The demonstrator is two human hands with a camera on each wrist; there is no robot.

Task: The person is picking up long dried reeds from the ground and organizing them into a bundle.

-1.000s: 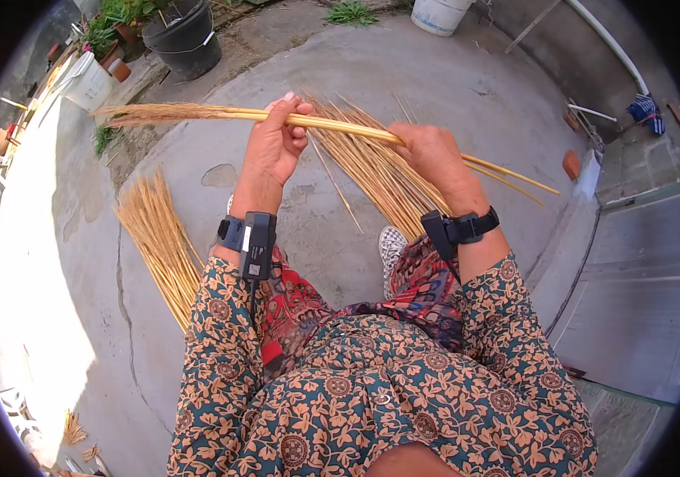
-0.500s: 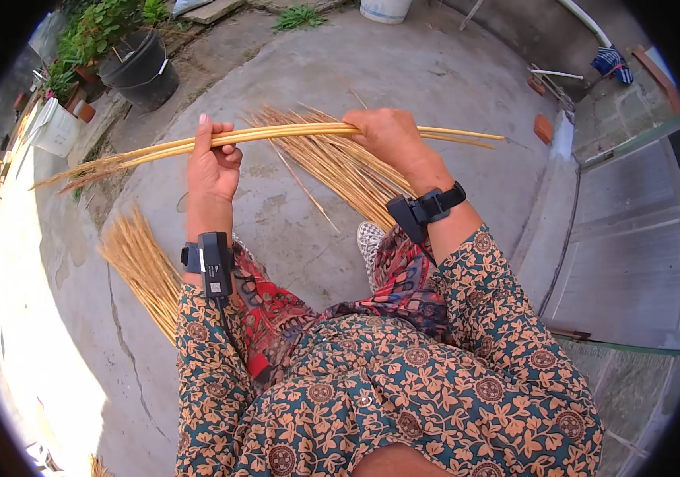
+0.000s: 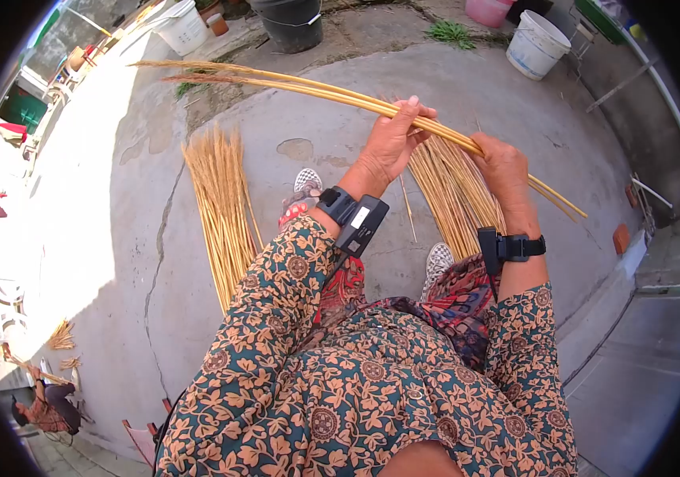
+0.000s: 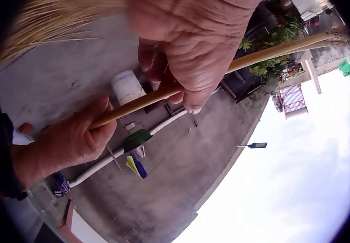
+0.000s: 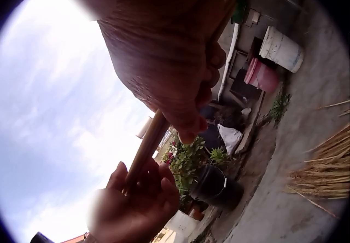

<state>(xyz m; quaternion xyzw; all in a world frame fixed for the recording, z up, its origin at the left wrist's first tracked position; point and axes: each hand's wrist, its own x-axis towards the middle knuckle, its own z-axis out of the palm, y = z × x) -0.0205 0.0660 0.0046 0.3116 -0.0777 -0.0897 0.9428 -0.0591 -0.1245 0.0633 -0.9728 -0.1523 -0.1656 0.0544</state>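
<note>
Both hands hold a few long yellow stalks [image 3: 316,90] with feathery tan heads, raised slanting in front of the body. My left hand [image 3: 392,145] grips them partway along, thumb on top and fingers curled beneath. In the left wrist view the stalks pass between the thumb and fingers of that left hand [image 4: 191,40]. Farther toward the bare ends, my right hand [image 3: 505,171] has its fist closed round them, and the thin ends stick out beyond it. The feathery heads point to the upper left, spread slightly apart.
A pile of stalks [image 3: 455,191] lies on the concrete beyond the right foot, partly behind the hands. Another feathery bundle [image 3: 221,207] lies left of the legs. Buckets, including a black one [image 3: 288,28] and a white one [image 3: 537,46], stand farther off. A person [image 3: 50,407] is at lower left.
The head view has turned to the left. My left hand first moved away from the right hand along the stalks, and is now closer to it. More stalk length shows beyond the left hand.
</note>
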